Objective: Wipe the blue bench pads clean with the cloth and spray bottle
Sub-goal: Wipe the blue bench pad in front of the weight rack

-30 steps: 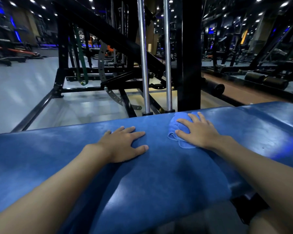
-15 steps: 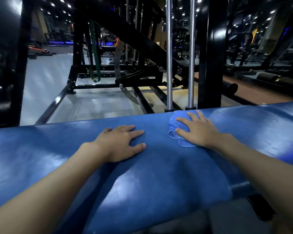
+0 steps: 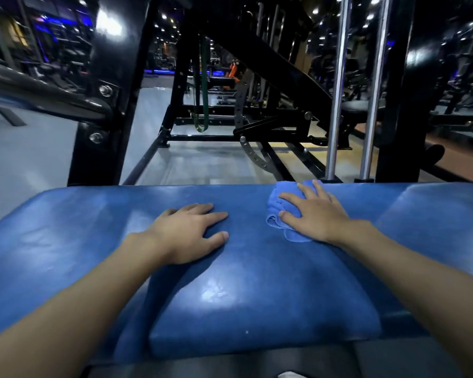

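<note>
- The blue bench pad [image 3: 257,296] runs crosswise before the person, with patches of sheen on its surface.
- The cloth [image 3: 277,207], blue and bunched, lies by the pad's far edge, right of centre.
- The right hand [image 3: 316,214] presses the cloth down with straight, spread fingers, not clutching it.
- The left hand [image 3: 187,233] rests palm-down on bare pad, fingers relaxed, apart from the cloth.
- Step in hand is probably wiping. The next move likely calls for a firm sweep along the pad's unwiped length.
- The spray bottle is not in view.
</note>
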Motion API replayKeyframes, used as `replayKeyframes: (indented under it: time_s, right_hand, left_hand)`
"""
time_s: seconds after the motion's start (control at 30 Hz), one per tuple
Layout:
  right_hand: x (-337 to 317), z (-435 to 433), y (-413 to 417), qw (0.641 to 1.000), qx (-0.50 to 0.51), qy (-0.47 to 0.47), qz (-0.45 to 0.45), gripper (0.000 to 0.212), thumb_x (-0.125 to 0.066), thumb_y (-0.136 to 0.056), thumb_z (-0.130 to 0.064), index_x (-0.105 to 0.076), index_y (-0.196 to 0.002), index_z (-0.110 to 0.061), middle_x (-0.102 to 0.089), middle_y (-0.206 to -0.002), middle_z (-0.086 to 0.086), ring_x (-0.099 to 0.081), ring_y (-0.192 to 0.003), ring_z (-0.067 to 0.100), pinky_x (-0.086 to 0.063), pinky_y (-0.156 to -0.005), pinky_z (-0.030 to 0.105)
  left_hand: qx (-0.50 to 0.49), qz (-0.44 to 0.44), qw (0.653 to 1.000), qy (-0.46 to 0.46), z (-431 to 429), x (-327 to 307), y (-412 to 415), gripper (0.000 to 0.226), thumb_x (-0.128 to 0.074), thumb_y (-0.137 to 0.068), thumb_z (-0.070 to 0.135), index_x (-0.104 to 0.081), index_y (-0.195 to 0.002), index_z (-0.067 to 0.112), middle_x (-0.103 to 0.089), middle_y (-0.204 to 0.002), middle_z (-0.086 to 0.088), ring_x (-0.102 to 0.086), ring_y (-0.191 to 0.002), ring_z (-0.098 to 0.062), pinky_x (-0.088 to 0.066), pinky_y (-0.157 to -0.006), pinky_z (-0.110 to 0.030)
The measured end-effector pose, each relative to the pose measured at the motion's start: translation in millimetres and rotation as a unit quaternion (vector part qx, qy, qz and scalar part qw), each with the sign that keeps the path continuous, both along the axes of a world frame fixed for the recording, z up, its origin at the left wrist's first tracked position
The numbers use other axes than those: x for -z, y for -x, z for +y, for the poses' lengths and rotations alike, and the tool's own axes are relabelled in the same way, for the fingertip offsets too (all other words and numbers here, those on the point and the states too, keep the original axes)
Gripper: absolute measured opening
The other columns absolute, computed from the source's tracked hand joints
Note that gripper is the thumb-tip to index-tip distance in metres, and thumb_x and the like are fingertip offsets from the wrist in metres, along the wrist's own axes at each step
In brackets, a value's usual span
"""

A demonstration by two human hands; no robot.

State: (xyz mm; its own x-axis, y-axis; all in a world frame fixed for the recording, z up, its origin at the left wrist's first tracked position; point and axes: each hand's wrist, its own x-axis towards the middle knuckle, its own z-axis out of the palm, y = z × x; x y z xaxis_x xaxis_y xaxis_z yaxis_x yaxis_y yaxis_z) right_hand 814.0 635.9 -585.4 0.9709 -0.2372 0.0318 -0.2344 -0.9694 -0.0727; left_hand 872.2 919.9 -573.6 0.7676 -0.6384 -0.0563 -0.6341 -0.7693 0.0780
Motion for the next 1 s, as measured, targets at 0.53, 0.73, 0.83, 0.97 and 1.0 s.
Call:
replayKeyframes:
  time_s: [0.53,0.73,0.83,0.97,1.0]
  right_hand:
    - [-5,142,-51,0.994,-0.109,0.007,0.014,0.059,-0.031,-0.093,-0.064,-0.023,-0.150,-0.050,-0.001,-0.166,0.000,0.014,-0.151,0.027,-0.002,-0.121,0.050]
    - [-5,200,-72,0.987,-0.158,-0.002,0.009,0.056,-0.031,-0.095,-0.062,-0.027,-0.149,-0.048,-0.002,-0.166,0.002,0.014,-0.151,0.029,-0.001,-0.121,0.051]
    - [-5,229,-85,0.983,-0.181,0.004,0.007,0.054,-0.031,-0.096,-0.061,-0.027,-0.148,-0.048,-0.003,-0.166,0.003,0.013,-0.151,0.031,-0.001,-0.121,0.052]
    - [-4,272,-102,0.976,-0.216,0.003,-0.008,0.054,-0.031,-0.095,-0.061,-0.029,-0.147,-0.047,-0.005,-0.165,0.002,0.010,-0.151,0.032,-0.002,-0.120,0.052]
    - [-3,283,-106,0.974,-0.224,0.002,-0.011,0.054,-0.031,-0.095,-0.062,-0.030,-0.147,-0.047,-0.005,-0.165,0.002,0.010,-0.151,0.032,-0.002,-0.120,0.053]
  left_hand:
    - [-0.108,-0.016,0.994,-0.004,156,1,15,0.059,-0.028,-0.097,0.067,-0.022,-0.152,0.050,-0.019,-0.164,0.012,-0.017,-0.150,-0.010,-0.016,-0.121,-0.035]
    - [-0.148,-0.013,0.989,-0.015,209,-2,18,0.066,-0.016,-0.089,0.075,-0.020,-0.151,0.053,-0.019,-0.163,0.015,-0.015,-0.150,-0.008,-0.017,-0.120,-0.035]
    - [-0.175,-0.018,0.984,-0.014,239,-1,20,0.082,-0.004,-0.074,0.082,-0.019,-0.150,0.056,-0.018,-0.163,0.018,-0.016,-0.150,-0.005,-0.017,-0.119,-0.032]
    - [-0.195,-0.027,0.980,0.010,263,-1,31,0.072,-0.013,-0.082,0.081,-0.021,-0.149,0.056,-0.017,-0.161,0.022,-0.017,-0.148,-0.002,-0.019,-0.116,-0.031]
    - [-0.195,-0.032,0.980,0.014,268,0,34,0.078,-0.009,-0.076,0.082,-0.021,-0.148,0.056,-0.019,-0.160,0.022,-0.018,-0.147,-0.001,-0.021,-0.115,-0.031]
